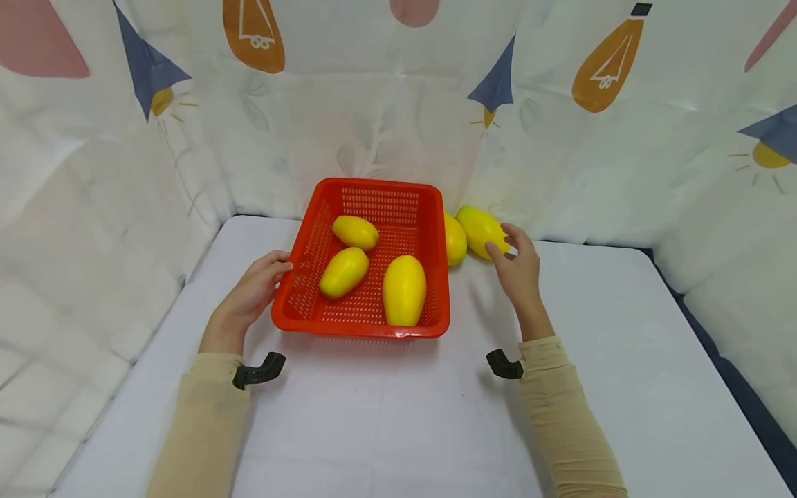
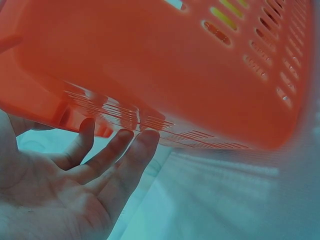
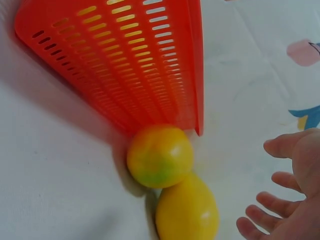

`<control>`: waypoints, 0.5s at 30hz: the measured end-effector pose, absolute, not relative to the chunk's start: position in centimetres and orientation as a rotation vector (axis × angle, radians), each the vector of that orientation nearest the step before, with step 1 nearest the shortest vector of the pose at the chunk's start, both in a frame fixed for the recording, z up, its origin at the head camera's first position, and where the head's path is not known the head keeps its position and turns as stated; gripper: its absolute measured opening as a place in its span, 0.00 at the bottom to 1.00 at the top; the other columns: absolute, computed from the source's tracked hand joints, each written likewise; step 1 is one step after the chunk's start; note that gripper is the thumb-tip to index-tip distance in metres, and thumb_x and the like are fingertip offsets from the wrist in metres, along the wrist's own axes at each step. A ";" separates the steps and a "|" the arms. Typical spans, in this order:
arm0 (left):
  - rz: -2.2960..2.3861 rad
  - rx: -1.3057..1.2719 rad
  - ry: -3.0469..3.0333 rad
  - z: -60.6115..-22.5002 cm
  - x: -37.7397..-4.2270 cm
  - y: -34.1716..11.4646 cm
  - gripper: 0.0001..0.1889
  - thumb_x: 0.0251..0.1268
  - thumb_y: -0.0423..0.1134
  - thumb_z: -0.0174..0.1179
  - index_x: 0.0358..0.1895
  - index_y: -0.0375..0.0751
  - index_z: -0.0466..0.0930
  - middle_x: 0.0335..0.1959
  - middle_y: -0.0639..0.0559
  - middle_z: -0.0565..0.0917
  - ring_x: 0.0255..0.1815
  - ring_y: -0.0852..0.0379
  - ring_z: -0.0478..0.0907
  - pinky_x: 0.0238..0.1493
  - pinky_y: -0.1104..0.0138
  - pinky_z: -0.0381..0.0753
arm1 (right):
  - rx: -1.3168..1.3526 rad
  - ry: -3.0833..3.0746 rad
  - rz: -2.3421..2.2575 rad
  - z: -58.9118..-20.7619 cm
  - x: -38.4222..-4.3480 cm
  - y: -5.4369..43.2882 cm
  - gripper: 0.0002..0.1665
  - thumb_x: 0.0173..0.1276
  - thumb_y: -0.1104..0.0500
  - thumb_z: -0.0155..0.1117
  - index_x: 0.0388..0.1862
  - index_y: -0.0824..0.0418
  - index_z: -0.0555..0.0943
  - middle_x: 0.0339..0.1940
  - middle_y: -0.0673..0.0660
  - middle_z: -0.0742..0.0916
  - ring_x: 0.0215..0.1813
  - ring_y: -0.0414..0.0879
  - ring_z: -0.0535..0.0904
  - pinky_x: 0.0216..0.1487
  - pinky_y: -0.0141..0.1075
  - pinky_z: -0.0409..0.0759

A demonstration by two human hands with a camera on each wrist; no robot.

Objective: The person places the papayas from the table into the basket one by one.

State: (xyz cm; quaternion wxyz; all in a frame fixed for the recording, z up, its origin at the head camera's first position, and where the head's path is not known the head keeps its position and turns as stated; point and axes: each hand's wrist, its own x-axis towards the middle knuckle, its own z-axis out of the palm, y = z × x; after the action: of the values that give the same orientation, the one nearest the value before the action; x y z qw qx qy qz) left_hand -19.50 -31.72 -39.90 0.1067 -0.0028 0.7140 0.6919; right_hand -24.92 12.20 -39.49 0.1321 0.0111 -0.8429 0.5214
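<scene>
A red plastic basket (image 1: 373,328) with slotted walls holds a large yellow mango (image 1: 405,290) and two smaller ones, an upper mango (image 1: 355,232) and a lower mango (image 1: 344,272). My left hand (image 1: 252,294) touches the basket's left side; in the left wrist view, its extended fingers (image 2: 145,142) meet the outer wall below the rim. Beyond the basket's right side, two more yellow mangoes lie together: a near mango (image 3: 160,156), green at its end, and an outer mango (image 3: 187,210). Beside the outer one, my right hand (image 1: 517,270) has its fingers spread, holding nothing.
A white cloth (image 1: 386,422) covers the table. Patterned white curtains (image 1: 386,111) hang behind it and along both sides. A dark edge (image 1: 716,346) runs down the table's right side. Black wrist mounts (image 1: 258,370) sit on both sleeves.
</scene>
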 end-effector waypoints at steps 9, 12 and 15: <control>2.006 -0.020 2.122 -39.8 -19.4 -31.7 0.10 0.76 0.44 0.44 0.52 0.44 0.66 0.43 0.57 0.76 0.46 0.62 0.74 0.47 0.71 0.76 | 0.013 -2.450 1.501 -40.0 -25.4 12.7 0.30 0.69 0.53 0.62 0.68 0.59 0.68 0.68 0.58 0.74 0.69 0.56 0.68 0.66 0.51 0.70; 2.013 -0.017 2.128 -39.9 -19.4 -31.8 0.10 0.76 0.44 0.44 0.51 0.44 0.67 0.43 0.57 0.76 0.45 0.62 0.75 0.46 0.72 0.76 | 0.016 -2.443 1.505 -40.1 -25.6 12.8 0.31 0.69 0.53 0.62 0.67 0.61 0.68 0.68 0.59 0.74 0.69 0.57 0.68 0.66 0.52 0.70; 2.034 -0.019 2.124 -39.9 -19.4 -31.7 0.08 0.76 0.43 0.44 0.50 0.46 0.68 0.42 0.57 0.77 0.44 0.62 0.75 0.45 0.72 0.77 | 0.002 -2.444 1.506 -40.2 -25.7 13.1 0.31 0.69 0.53 0.62 0.67 0.60 0.68 0.68 0.59 0.74 0.69 0.56 0.68 0.66 0.52 0.70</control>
State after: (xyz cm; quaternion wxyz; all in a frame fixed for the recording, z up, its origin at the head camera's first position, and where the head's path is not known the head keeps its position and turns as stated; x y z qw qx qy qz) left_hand -19.37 -31.74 -39.93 0.1003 -0.0063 0.7187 0.6881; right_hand -25.66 13.07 -40.21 0.1352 0.0006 -0.8435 0.5198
